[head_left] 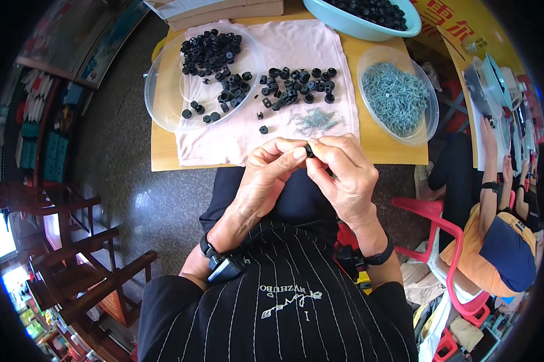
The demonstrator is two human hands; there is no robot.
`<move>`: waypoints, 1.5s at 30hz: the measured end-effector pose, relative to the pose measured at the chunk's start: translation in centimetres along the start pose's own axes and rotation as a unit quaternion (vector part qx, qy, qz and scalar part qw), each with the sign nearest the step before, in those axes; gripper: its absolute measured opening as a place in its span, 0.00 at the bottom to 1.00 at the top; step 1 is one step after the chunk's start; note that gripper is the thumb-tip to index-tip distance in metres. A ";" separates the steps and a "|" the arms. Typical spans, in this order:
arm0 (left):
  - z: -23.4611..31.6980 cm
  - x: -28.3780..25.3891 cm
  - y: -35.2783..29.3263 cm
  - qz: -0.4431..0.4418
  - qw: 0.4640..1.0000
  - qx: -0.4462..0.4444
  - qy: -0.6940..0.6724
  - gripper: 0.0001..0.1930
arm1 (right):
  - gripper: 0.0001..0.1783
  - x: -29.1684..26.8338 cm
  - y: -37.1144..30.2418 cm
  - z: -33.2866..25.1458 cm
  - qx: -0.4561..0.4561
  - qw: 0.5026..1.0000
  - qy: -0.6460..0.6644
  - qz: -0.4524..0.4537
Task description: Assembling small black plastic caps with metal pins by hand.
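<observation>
Between the fingertips of both my hands is a small black plastic part (309,150), held just off the table's front edge. My left hand (268,175) pinches it from the left with thumb and forefinger. From the right, my right hand (347,174) closes on it, its fingers curled and partly hiding it. Just beyond the hands, a small heap of thin silver metal pins or screws (316,120) lies on a pale pink cloth (208,148). Behind that heap are many loose black plastic parts (293,88), round and knob-like.
A clear round tray (163,114) at the left holds more black parts. To the right, a clear tub (429,123) is full of silver pins. A pale blue basin (368,31) of black parts stands at the back, near a cardboard box (224,13). Another person (486,241) sits at the right.
</observation>
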State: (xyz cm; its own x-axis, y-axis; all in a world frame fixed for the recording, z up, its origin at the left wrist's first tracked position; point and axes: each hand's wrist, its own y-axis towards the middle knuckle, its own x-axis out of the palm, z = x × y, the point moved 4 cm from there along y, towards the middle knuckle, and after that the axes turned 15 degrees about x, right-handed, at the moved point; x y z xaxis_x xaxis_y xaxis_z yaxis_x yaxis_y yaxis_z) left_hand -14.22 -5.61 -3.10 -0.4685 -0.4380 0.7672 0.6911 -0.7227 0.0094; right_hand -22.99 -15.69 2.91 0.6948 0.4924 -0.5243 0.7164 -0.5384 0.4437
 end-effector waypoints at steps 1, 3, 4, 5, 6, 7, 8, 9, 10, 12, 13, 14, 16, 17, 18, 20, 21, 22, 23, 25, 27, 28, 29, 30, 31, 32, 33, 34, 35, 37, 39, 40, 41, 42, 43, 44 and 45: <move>-0.2 0.1 0.0 0.000 1.000 0.000 0.000 0.06 | 0.17 -0.1 -0.1 0.2 0.026 0.999 0.021 0.005; -0.4 0.3 0.3 -0.006 1.000 0.022 0.000 0.07 | 0.16 -0.1 0.1 0.5 0.088 0.993 0.081 -0.004; -0.4 0.2 0.5 -0.007 1.000 0.023 -0.001 0.07 | 0.16 0.0 0.2 0.9 0.149 0.979 0.141 -0.013; -0.4 0.1 0.7 -0.015 1.000 0.016 -0.007 0.08 | 0.16 -0.1 0.4 1.0 0.148 0.979 0.139 -0.013; -0.3 0.1 0.9 -0.023 1.000 0.008 -0.013 0.10 | 0.15 -0.2 0.8 1.0 0.120 0.987 0.103 -0.007; 0.0 0.2 1.0 -0.024 1.000 0.009 -0.013 0.10 | 0.14 -0.3 1.3 1.0 0.092 0.993 0.067 -0.002; 0.7 0.2 1.0 -0.017 0.995 0.031 0.089 0.12 | 0.14 -0.6 1.8 1.2 0.092 0.994 0.067 -0.002; 1.5 0.0 1.0 -0.009 0.980 0.052 0.191 0.13 | 0.14 -1.0 2.3 1.2 0.069 0.997 0.017 0.003; 2.8 -0.3 1.0 -0.015 0.946 0.116 0.301 0.14 | 0.14 -1.3 3.0 1.2 0.046 0.998 -0.032 0.007; 4.7 -1.7 1.0 0.009 0.866 0.161 0.473 0.11 | 0.13 -2.3 4.8 2.0 0.068 0.997 -0.043 0.020; 5.5 -2.1 1.0 0.020 0.823 0.179 0.539 0.10 | 0.12 -2.6 5.9 2.7 0.086 0.996 -0.017 0.030; 5.8 -2.7 1.2 0.023 0.821 0.175 0.543 0.10 | 0.11 -3.2 7.2 3.3 0.072 0.996 -0.031 0.047; 6.6 -3.1 1.6 0.019 0.755 0.218 0.618 0.08 | 0.12 -4.4 9.9 4.7 0.080 0.991 -0.071 0.084; 6.7 -3.2 1.7 0.022 0.754 0.217 0.620 0.08 | 0.12 -4.8 11.2 5.5 0.093 0.989 -0.072 0.089; 6.8 -2.8 1.8 0.011 0.732 0.222 0.644 0.08 | 0.13 -5.1 12.6 6.3 0.104 0.988 -0.071 0.093; 6.6 -2.6 1.7 -0.008 0.700 0.241 0.672 0.07 | 0.17 -5.6 15.3 7.4 0.124 0.981 -0.091 0.119; 6.5 -2.7 1.7 -0.005 0.700 0.238 0.673 0.07 | 0.19 -5.7 16.4 8.0 0.160 0.974 -0.102 0.126; 6.3 -2.8 1.8 -0.008 0.707 0.228 0.669 0.07 | 0.19 -5.9 17.4 9.2 0.161 0.974 -0.104 0.123; 6.1 -2.9 1.9 -0.012 0.714 0.218 0.665 0.07 | 0.21 -6.4 18.6 10.7 0.171 0.967 -0.138 0.130; 6.1 -2.6 2.0 -0.030 0.713 0.211 0.668 0.08 | 0.22 -7.2 20.2 13.1 0.181 0.959 -0.172 0.136; 6.0 -2.5 2.0 -0.048 0.712 0.205 0.670 0.08 | 0.25 -7.2 21.0 14.1 0.154 0.942 -0.264 0.139; 5.9 -2.4 2.0 -0.061 0.714 0.194 0.670 0.09 | 0.25 -7.1 21.0 14.3 0.154 0.942 -0.265 0.138; 5.7 -2.3 2.1 -0.075 0.717 0.184 0.668 0.09 | 0.24 -7.1 20.8 14.0 0.105 0.939 -0.284 0.162; 5.7 -2.4 2.1 -0.075 0.718 0.184 0.667 0.09 | 0.23 -7.1 20.6 13.5 0.057 0.934 -0.300 0.184; 5.6 -2.7 2.1 -0.077 0.710 0.191 0.673 0.10 | 0.23 -6.3 20.0 11.8 0.055 0.935 -0.299 0.181; 5.5 -2.9 2.1 -0.080 0.702 0.199 0.679 0.11 | 0.23 -5.6 18.7 9.9 0.060 0.951 -0.254 0.166; 5.5 -3.2 2.0 -0.075 0.702 0.199 0.680 0.11 | 0.22 -4.7 17.3 7.7 0.065 0.965 -0.206 0.150; 5.4 -3.4 1.9 -0.077 0.699 0.207 0.680 0.10 | 0.20 -3.9 15.7 6.6 0.074 0.977 -0.164 0.116; 5.4 -3.4 1.9 -0.080 0.695 0.215 0.682 0.10 | 0.18 -2.8 13.8 5.9 0.083 0.986 -0.121 0.083; 5.5 -2.4 1.9 -0.080 0.709 0.217 0.666 0.09 | 0.12 -0.7 9.6 4.4 0.176 0.984 0.003 -0.030; 5.7 -1.9 1.6 -0.076 0.720 0.218 0.655 0.09 | 0.11 1.9 5.5 3.9 0.257 0.944 0.152 -0.144; 5.8 -1.3 1.4 -0.091 0.731 0.237 0.634 0.09 | 0.11 2.5 4.0 3.9 0.323 0.905 0.195 -0.198; 5.9 -0.8 1.3 -0.106 0.742 0.254 0.612 0.10 | 0.12 3.0 2.7 4.0 0.385 0.857 0.237 -0.249; 5.7 -0.6 1.2 -0.109 0.741 0.255 0.612 0.10 | 0.12 3.1 2.0 3.8 0.384 0.857 0.238 -0.246; 5.6 -0.2 1.0 -0.120 0.748 0.273 0.593 0.10 | 0.12 3.5 1.2 3.6 0.403 0.816 0.318 -0.268; 5.6 0.1 0.8 -0.131 0.754 0.290 0.574 0.11 | 0.12 3.7 0.5 3.5 0.417 0.767 0.395 -0.288; 5.5 0.2 0.7 -0.134 0.753 0.291 0.575 0.11 | 0.12 3.6 0.2 3.7 0.415 0.767 0.397 -0.286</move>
State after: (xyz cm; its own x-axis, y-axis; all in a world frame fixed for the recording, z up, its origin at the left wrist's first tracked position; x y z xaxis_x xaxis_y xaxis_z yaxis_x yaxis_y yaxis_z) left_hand -10.82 -3.31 0.61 -0.5693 -0.7338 -0.3708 0.4548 -0.6568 0.6015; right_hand -20.58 -16.55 -1.60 0.3383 0.8944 0.2924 0.8598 -0.1675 -0.4824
